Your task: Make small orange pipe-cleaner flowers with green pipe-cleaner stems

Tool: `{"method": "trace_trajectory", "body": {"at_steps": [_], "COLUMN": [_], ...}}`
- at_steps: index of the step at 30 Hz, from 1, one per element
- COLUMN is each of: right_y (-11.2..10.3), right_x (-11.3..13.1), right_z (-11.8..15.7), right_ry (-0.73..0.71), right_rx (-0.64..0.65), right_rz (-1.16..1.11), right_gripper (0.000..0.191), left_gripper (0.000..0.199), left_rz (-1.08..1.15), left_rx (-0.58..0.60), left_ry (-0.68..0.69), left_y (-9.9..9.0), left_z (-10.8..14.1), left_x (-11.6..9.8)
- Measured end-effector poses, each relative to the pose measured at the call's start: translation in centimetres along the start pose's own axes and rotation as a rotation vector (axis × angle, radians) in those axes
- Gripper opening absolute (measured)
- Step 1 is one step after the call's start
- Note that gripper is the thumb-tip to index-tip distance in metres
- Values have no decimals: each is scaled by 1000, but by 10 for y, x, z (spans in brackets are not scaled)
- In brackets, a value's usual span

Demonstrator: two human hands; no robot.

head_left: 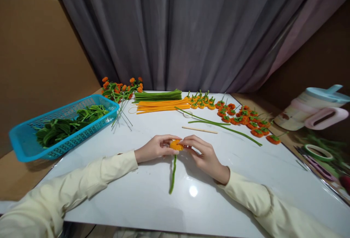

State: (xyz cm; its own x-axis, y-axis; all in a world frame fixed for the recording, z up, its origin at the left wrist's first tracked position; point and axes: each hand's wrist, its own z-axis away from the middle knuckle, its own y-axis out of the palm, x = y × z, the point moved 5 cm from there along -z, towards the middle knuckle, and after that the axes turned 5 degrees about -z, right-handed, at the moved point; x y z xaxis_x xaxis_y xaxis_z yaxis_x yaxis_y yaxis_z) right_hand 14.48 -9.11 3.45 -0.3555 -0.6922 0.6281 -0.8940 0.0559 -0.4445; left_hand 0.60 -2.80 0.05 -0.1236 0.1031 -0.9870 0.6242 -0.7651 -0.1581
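Between both hands, above the middle of the white table, is a small yellow-orange pipe-cleaner pumpkin point(176, 145). A green pipe cleaner point(173, 176) hangs from its underside toward me. My left hand point(160, 146) grips the pumpkin's left side between thumb and fingers. From the right, the fingers of my right hand point(201, 154) are closed against its other side; the thumb is partly hidden. A thin wooden stick point(199, 130) lies just beyond the hands, and loose green pipe cleaners point(237, 134) stretch out behind it to the right.
At the left stands a blue basket point(27, 154) with green leaf pieces. Green point(158, 95) and yellow pipe-cleaner bundles point(161, 106) lie at the back, beside rows of yellow point(201, 104) and orange pumpkins point(243, 115). A tumbler point(298, 108) and green tape roll point(318, 152) are at right.
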Motion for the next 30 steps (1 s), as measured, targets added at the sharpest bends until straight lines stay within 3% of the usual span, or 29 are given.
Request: {"method": "trace_trajectory", "body": {"at_steps": [6,15,23,27,30], "right_y": [3,3,9,10,4], "right_x": [4,1,1,-2,-11], "right_z": [0,-1,0,0,1], "right_ry": [-45,29,76,120,242], "right_rx": [40,37,119,125,-13], "right_rz": [-21,-58,-55,-37,-41], "right_gripper": [19,13,11,11,8], "left_gripper": [39,44,35,34,34], "left_rz": [59,256,41,15,3], "left_rx": [85,204,226,169,-20], "left_ry": [-60,-77,-90,-67,17], "left_y": [-4,-1,0,2,-1], "left_z": [-3,-3,-2,-2,-1], "left_x": [4,11,5,3,-1]}}
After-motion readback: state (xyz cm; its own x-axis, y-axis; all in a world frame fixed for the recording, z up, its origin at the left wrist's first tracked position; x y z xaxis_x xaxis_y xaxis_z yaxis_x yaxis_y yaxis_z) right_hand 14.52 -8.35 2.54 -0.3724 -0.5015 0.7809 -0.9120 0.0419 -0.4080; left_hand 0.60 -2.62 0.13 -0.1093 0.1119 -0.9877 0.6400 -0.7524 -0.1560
